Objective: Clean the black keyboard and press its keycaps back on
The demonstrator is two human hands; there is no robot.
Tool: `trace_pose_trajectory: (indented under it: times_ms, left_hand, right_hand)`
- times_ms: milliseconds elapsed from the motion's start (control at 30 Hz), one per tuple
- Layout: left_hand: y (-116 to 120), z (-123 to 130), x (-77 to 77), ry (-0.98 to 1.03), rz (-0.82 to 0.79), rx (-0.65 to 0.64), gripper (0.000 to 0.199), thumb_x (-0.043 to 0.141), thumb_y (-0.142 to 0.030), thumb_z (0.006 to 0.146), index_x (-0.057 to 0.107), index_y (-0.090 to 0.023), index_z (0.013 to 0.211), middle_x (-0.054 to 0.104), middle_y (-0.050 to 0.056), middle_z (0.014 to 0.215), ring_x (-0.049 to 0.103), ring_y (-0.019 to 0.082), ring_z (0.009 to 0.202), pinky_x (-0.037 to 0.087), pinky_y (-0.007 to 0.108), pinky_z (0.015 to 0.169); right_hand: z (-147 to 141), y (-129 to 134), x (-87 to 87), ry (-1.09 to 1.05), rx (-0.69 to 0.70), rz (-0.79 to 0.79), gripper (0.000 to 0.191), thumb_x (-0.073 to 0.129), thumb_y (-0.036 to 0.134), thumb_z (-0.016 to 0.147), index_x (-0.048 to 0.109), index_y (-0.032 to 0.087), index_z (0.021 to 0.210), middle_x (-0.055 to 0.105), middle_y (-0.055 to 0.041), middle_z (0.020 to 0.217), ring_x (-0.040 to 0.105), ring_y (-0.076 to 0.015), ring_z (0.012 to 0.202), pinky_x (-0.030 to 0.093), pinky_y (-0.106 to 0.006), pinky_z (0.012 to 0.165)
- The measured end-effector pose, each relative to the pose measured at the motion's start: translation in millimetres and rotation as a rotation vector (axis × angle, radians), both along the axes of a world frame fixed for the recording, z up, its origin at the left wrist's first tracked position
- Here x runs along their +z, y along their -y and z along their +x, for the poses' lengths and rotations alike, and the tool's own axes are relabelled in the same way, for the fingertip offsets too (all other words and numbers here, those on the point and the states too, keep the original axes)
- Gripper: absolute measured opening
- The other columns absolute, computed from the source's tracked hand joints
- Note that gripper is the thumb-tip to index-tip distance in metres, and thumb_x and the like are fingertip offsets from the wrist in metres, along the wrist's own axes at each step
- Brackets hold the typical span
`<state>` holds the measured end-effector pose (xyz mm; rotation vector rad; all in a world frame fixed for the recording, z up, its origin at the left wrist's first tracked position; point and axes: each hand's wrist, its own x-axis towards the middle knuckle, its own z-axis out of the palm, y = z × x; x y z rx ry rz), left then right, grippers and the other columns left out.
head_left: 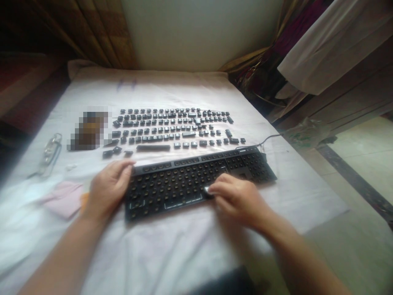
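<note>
While the left hand [106, 184] steadies one end, the right hand [233, 198] works over the near edge of a black computer keyboard [175, 180]. The board lies on a white sheet [147, 254], directly in front of the person, its key bed bare of caps and dotted with small round sockets. Long axis runs left to right, slanting: left end nearer the body, right end farther off.

Key relation: the right fingertips sit at the bottom row, just right of the pale-outlined spacebar slot [184, 201], so the numpad end lies beyond that hand, to the right and farther away. Most of the main key field lies to its left, between the two hands.

Right hand: thumb and forefinger pinched together on a small white wad [207, 190], material too blurred to name; it appears to touch the board. Other fingers curl under. Right forearm [291, 241] slants in from lower right, knuckles upward.

Left hand: closed about the upper left corner, thumb along the side, forefinger at the far edge; anything tucked beneath is hidden. Left forearm [61, 250] rises from lower left.

Beyond the board: loose black keycaps [194, 144] in rough rows, the long spacebar cap [153, 148] among the nearest. A cable [272, 136] trails off right from the far edge. Pink cloth [66, 198] beside the left wrist.
</note>
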<state>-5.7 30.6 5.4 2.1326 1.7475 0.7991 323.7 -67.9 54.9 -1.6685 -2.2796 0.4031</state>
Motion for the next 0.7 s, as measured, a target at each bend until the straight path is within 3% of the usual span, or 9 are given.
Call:
trace_pose_trajectory:
  times_ms: [233,400,567,700]
  left_hand:
    - [0.7,0.9,1.5,-0.006,0.008,0.000,0.031,0.046,-0.041,0.093,0.070,-0.025,0.106,0.074,0.001,0.109,0.067,0.020,0.102,0.050,0.028,0.091]
    - [0.7,0.2,-0.1,-0.014,0.030,0.003,0.031,0.045,-0.040,0.094,0.070,-0.025,0.106,0.074,0.000,0.107,0.068,0.019,0.099,0.050,0.027,0.088]
    - [-1.3,-0.3,-5.1,0.012,0.067,-0.010,0.031,0.046,-0.040,0.093,0.071,-0.025,0.104,0.074,0.001,0.105,0.069,0.019,0.097,0.051,0.026,0.086]
    - [-1.5,0.7,-5.0,0.016,0.073,-0.016,0.031,0.046,-0.041,0.093,0.071,-0.025,0.104,0.074,0.001,0.105,0.069,0.019,0.097,0.051,0.027,0.086]
  right_hand:
    - [-22.4,-5.4,6.7,0.323,0.004,-0.064,0.016,0.060,0.012,0.082,0.071,0.021,0.088,0.070,-0.0036,0.092,0.064,-0.0146,0.071,0.036,-0.024,0.057]
    - [-26.8,-13.7,15.5,0.467,0.183,-0.068,0.012,0.059,0.013,0.085,0.068,0.020,0.080,0.067,-0.0050,0.086,0.061,-0.0145,0.070,0.028,-0.026,0.054]
    - [-18.4,-15.5,4.5,0.357,0.247,-0.027,0.013,0.058,0.010,0.081,0.067,0.019,0.083,0.067,-0.0044,0.088,0.060,-0.0139,0.069,0.030,-0.026,0.054]
    - [-1.2,-8.1,2.1,0.087,0.243,-0.018,0.021,0.054,0.007,0.077,0.068,0.019,0.085,0.066,-0.0028,0.086,0.060,-0.0130,0.068,0.038,-0.024,0.058]
